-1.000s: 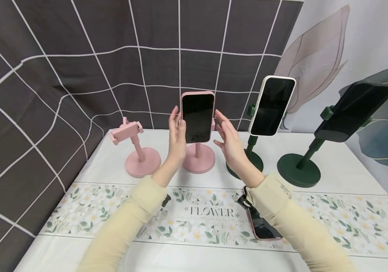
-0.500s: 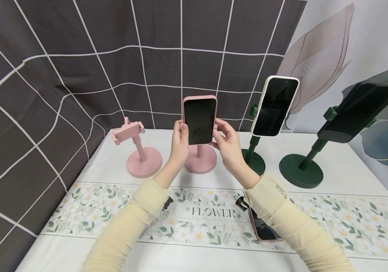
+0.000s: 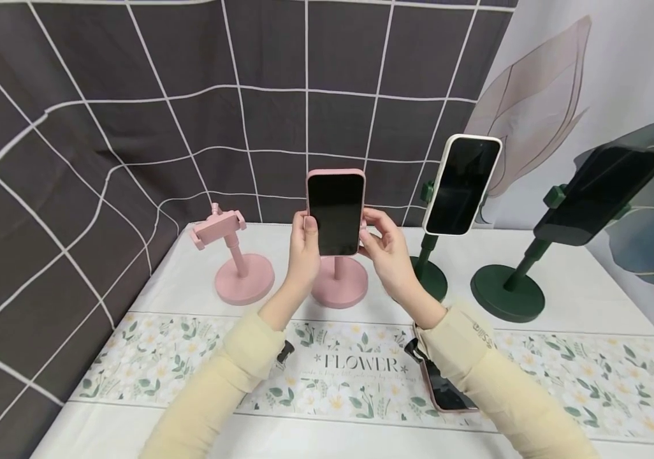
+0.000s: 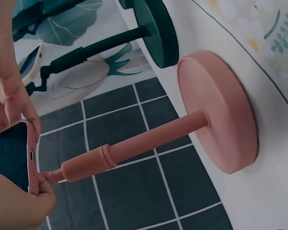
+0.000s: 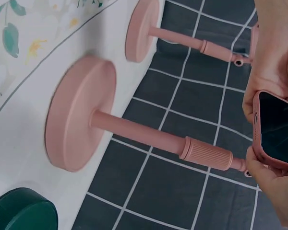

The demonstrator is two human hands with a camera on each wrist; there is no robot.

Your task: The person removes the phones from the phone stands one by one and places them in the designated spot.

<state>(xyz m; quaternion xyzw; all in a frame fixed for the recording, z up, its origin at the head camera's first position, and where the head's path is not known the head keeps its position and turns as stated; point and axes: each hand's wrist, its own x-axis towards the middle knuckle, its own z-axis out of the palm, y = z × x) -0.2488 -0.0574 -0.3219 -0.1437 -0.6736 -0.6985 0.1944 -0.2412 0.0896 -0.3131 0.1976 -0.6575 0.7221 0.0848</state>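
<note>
The white table (image 3: 333,440) is used as the base. The middle pink stand (image 3: 340,284) is planted on its wide foot, probably for stability. One side is gripped by the left hand (image 3: 304,252), the other pinched by the curled right hand (image 3: 387,252), presumably for steadiness. Between them the pink phone (image 3: 335,213) is held near-upright at the stand's head; whether it's clamped can't be told.

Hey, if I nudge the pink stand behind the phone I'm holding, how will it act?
The pink stand would probably slide from a low push, since its wide base sits flat on the table. Pushed near the phone, it may tip more readily, as that is high above the base. The straight, plastic-looking post is probably stiff.
</note>
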